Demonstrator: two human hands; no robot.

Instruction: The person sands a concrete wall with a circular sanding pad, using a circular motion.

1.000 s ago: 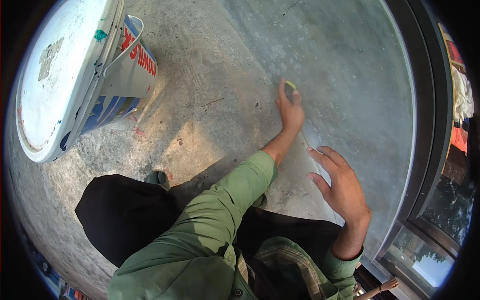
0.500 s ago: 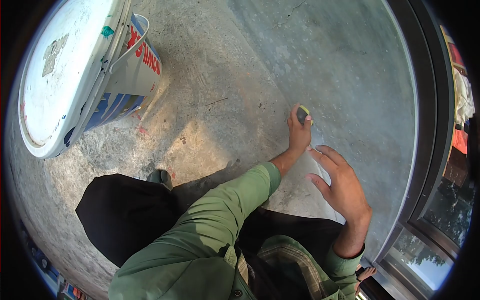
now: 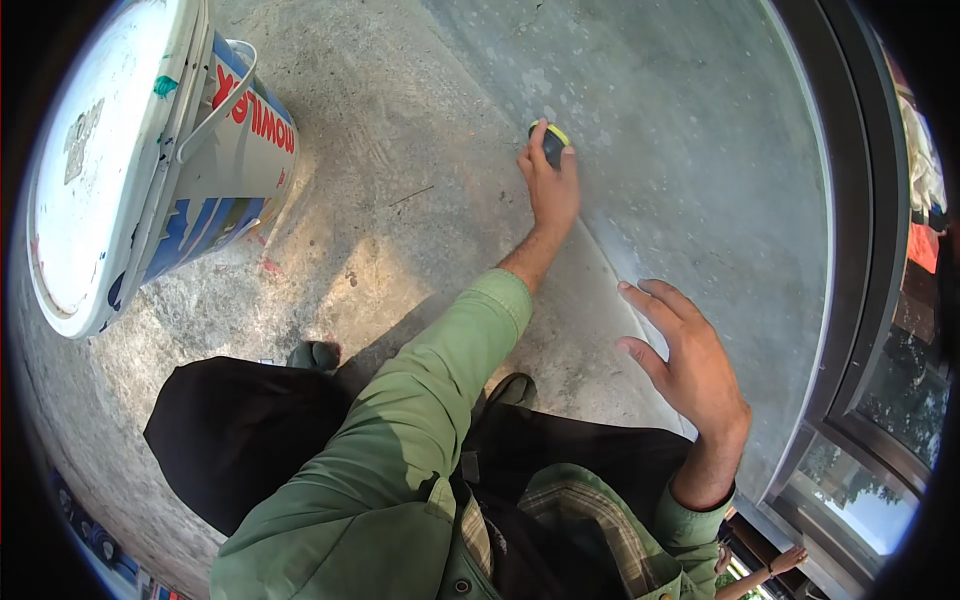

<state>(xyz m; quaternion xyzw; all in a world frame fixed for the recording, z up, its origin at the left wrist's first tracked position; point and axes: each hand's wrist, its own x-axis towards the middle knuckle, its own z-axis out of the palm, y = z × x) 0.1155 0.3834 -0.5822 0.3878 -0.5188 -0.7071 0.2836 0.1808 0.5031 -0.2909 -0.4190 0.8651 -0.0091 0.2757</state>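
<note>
Now the left hand (image 3: 548,190) has pushed out toward 12 o'clock from where it sat half a second back, fingers clamped on the small dark, yellow-edged pad (image 3: 550,140), which is pressed to the smooth grey surface (image 3: 700,150) near its seam with the rough concrete. I read this as the outward leg of a rubbing stroke. Right hand (image 3: 690,365), at 4 o'clock, stays splayed and grips nothing; white bucket (image 3: 150,170) at 10 o'clock.
</note>
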